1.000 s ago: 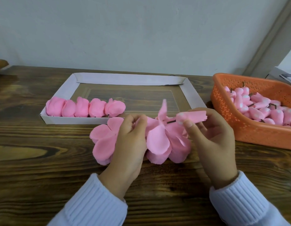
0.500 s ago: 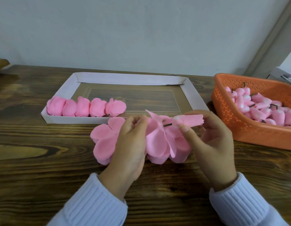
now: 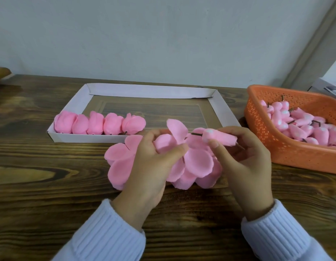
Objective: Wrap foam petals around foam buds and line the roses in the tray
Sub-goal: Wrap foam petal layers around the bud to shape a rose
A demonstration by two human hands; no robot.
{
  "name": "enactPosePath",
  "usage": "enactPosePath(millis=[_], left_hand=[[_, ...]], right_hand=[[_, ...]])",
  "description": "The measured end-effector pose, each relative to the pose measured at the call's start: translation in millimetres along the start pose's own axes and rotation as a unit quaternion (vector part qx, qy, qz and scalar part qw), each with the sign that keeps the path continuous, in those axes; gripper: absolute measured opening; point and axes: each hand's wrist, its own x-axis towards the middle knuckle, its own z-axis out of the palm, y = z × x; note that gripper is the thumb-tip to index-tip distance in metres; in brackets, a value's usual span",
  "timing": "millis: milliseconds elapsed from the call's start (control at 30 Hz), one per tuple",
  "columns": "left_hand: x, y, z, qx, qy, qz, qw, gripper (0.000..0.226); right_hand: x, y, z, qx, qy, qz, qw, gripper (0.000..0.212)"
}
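My right hand [image 3: 244, 162] is pinching a small pink foam bud on a dark wire stem [image 3: 218, 137] between thumb and fingertips, just in front of the near right corner of the white cardboard tray [image 3: 84, 138]. The stem end points left, at the loose heap of round pink foam petals [image 3: 198, 161] lying on the dark wooden table [image 3: 41, 176] in front of the tray. My left hand [image 3: 154, 161] is curled into that heap, thumb pressing on a petal. One petal stands up between my two hands, tipped toward the tray's near wall.

The step, as I judge it, is seating the bud against a petal so the wrap can start. I want one petal only, so my left thumb should slide a single one free. They look thin and will likely cling together. I'd bring the bud's base to the petal's narrow end, not its middle, then roll. I'd keep the pinch low, near the stem, so the soft foam isn't crushed. Light pressure too, since I expect foam to dent and tear at the edge.

Inside the tray, five finished pink foam roses [image 3: 99, 123] sit touching in a row along the near wall, starting at its left corner. The row reaches only partway along, so there are plenty left to make. Right of the tray, the orange perforated plastic basket [image 3: 276, 147] holds a pile of spare buds [image 3: 304, 129].
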Motion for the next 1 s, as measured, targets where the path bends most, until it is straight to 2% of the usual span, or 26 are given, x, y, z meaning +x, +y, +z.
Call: enactPosePath(millis=[100,367,500,633,1000], left_hand=[[-0.9,0.1,1.4,0.057,0.035,0.030,0.997,0.036],[-0.6,2.4,0.2,0.036,0.036,0.031,0.998,0.022],[-1.7,3.0,0.0,0.037,0.024,0.034,0.998,0.010],[-2.0,3.2,1.0,0.022,0.022,0.017,0.999,0.014],[-4.6,4.5,3.6,0.027,0.028,0.054,0.998,0.015]], right_hand=[[0.6,-1.3,-0.6,-0.002,0.026,-0.001,1.000,0.017],[-0.6,-0.9,-1.7,-0.046,0.058,-0.032,0.997,0.022],[-4.2,0.1,-1.2,-0.102,0.018,-0.069,0.992,0.024],[-4.7,-0.8,1.9,-0.167,-0.015,-0.075,0.983,0.024],[-5.5,1.1,0.2,-0.227,-0.016,-0.088,0.970,0.022]])
